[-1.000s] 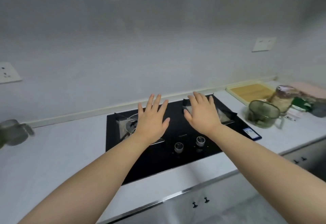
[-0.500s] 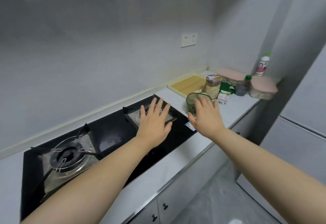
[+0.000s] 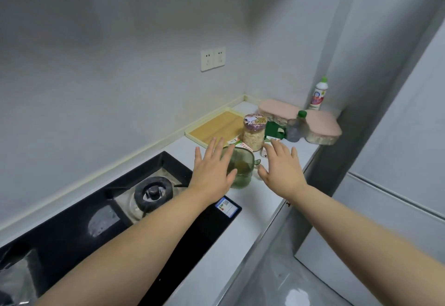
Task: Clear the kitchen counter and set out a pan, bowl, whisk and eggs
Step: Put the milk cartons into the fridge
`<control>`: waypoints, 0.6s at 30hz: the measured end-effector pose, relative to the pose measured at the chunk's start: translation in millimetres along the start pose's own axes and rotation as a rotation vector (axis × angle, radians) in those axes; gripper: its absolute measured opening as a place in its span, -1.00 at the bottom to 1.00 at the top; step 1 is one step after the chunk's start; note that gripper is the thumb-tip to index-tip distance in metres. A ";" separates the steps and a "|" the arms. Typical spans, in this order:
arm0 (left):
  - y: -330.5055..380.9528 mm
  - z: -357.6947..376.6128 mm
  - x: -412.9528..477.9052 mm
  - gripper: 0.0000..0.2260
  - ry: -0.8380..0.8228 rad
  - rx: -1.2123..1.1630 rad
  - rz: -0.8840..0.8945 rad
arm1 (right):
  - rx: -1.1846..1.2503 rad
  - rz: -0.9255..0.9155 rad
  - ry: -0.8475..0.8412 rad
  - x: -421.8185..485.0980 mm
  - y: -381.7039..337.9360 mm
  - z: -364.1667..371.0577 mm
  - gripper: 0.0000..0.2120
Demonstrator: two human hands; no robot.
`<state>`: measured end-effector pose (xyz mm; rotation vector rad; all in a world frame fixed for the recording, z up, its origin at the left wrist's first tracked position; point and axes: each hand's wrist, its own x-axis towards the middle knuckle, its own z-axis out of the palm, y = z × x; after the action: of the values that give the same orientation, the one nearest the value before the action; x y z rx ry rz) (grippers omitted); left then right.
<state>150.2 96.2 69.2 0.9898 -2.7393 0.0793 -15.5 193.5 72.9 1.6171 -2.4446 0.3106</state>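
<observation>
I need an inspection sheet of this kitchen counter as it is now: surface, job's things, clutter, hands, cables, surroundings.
Surface: white counter with black hob set in it.
Job's things: pan, bowl, whisk, eggs: nothing seen.
Clutter: green glass jug, oat jar, green carton, small bottle, two pink-lidded boxes, white bottle, wooden board.
Hands: left hand open, in front of the jug; right hand open, beside it; neither grips anything.
Cables: nothing seen.
Surroundings: wall sockets, grey walls, cabinet fronts below.
</observation>
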 end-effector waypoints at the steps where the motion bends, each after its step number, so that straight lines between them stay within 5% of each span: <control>1: 0.2 3.2 8.6 -0.43 -0.002 -0.016 0.008 | -0.006 0.011 -0.002 4.9 4.3 1.4 -0.44; 18: 37.0 81.2 147.7 -0.44 -0.065 -0.182 -0.070 | 0.052 0.063 -0.085 105.0 111.0 60.0 -0.40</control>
<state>0.7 22.1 25.2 1.0525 -2.7069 -0.2139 -161.0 126.6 36.7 1.6074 -2.5757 0.3242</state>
